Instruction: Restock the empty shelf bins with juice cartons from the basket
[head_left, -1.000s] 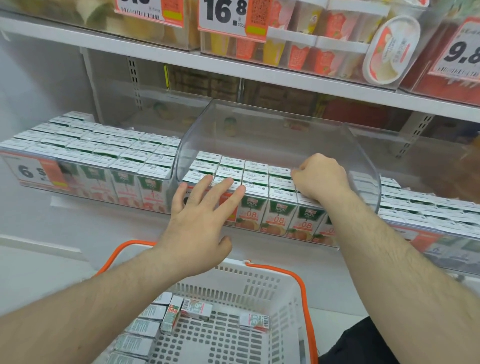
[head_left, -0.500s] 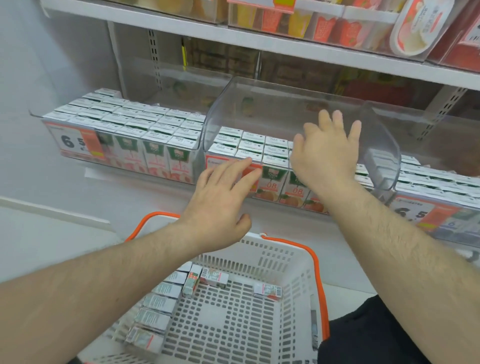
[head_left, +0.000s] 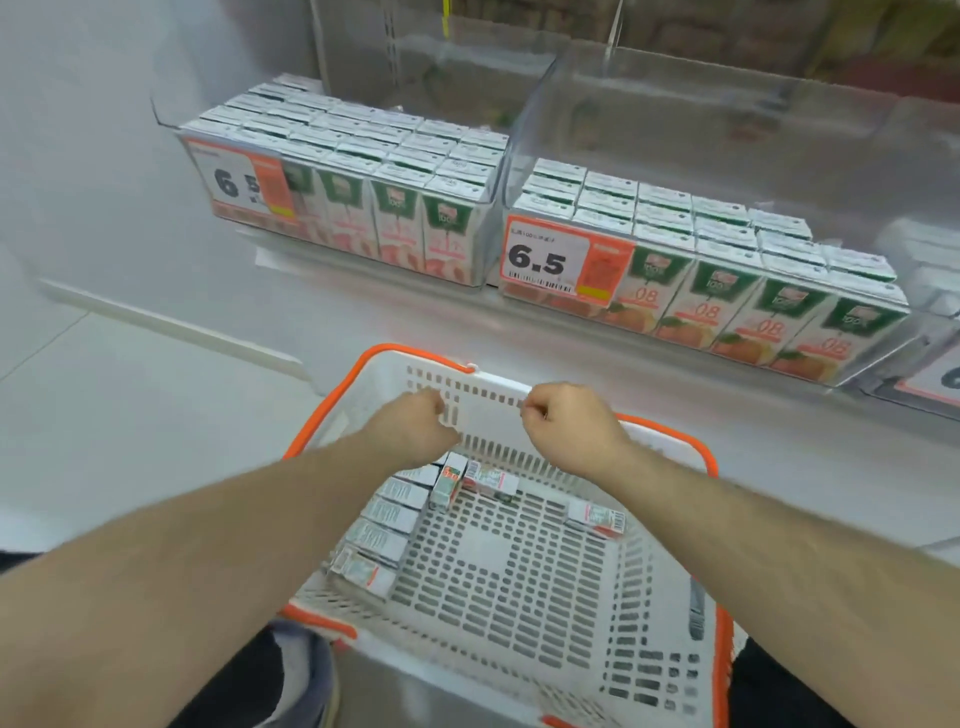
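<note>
While small white-and-green juice cartons (head_left: 387, 519) lie flat along the left wall of the white perforated plastic basket with orange rim (head_left: 519, 587), long axes crosswise, both hands hover above, left hand (head_left: 413, 428) and right hand (head_left: 569, 426) loosely curled, holding nothing. Beyond, clear plastic shelf bins (head_left: 530, 135) hold upright cartons on the white shelf.

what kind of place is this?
Most likely a supermarket aisle: clear shelf bins packed with juice cartons, a 6.5 price label on the bin front, and an orange-rimmed shopping basket below.
</note>
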